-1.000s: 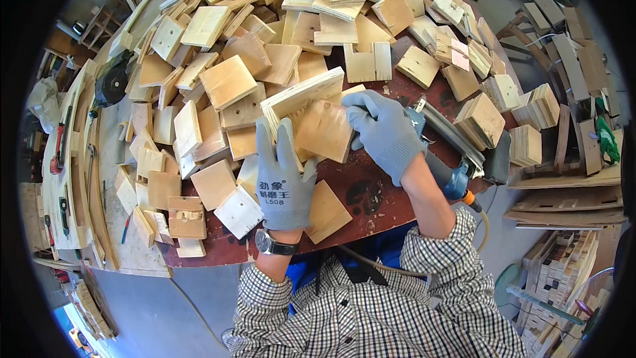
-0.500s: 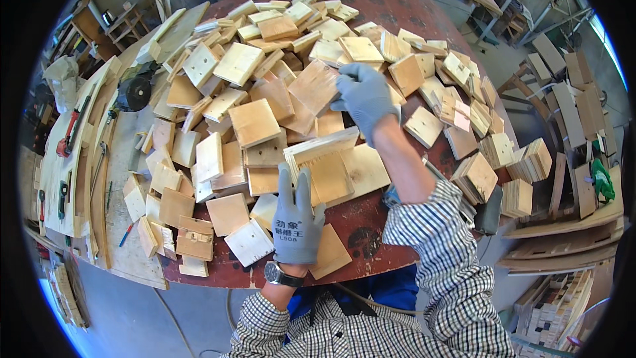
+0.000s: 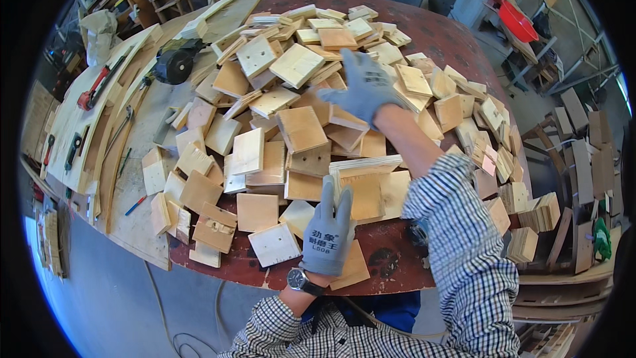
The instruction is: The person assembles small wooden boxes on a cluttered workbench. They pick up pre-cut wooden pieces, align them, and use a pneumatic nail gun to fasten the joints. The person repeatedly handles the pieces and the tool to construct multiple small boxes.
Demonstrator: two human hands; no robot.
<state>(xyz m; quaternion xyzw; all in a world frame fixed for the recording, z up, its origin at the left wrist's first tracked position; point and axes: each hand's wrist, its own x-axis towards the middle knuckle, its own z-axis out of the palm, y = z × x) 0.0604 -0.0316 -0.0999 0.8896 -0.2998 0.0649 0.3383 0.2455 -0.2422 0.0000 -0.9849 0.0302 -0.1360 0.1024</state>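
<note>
A large heap of square wooden blocks (image 3: 301, 129) covers a dark red tabletop (image 3: 391, 258). Above its middle my right hand (image 3: 366, 89), in a grey glove, reaches out with thumb and fingers spread and nothing visible in its grasp. My left hand (image 3: 329, 235), gloved alike, is near the front edge, its fingers stretched out against the near side of a small row of blocks. Within that row a plywood block (image 3: 366, 197) lies beside the fingertips, and a longer one with layered edges (image 3: 368, 166) stands just behind. A loose square block (image 3: 353, 266) sits partly under the left hand.
Left of the heap, long boards (image 3: 142, 159) carry a black round-bodied power tool (image 3: 174, 63), a red-handled tool (image 3: 99, 86) and a blue pen (image 3: 136, 205). Stacked plywood squares (image 3: 540, 213) stand at the right edge. Offcuts (image 3: 583, 149) and a red basin (image 3: 517, 21) are beyond.
The view has shifted, so the heap appears lower and farther right. My right hand has moved left over the heap and its fingers have spread. The left hand stays by the same blocks.
</note>
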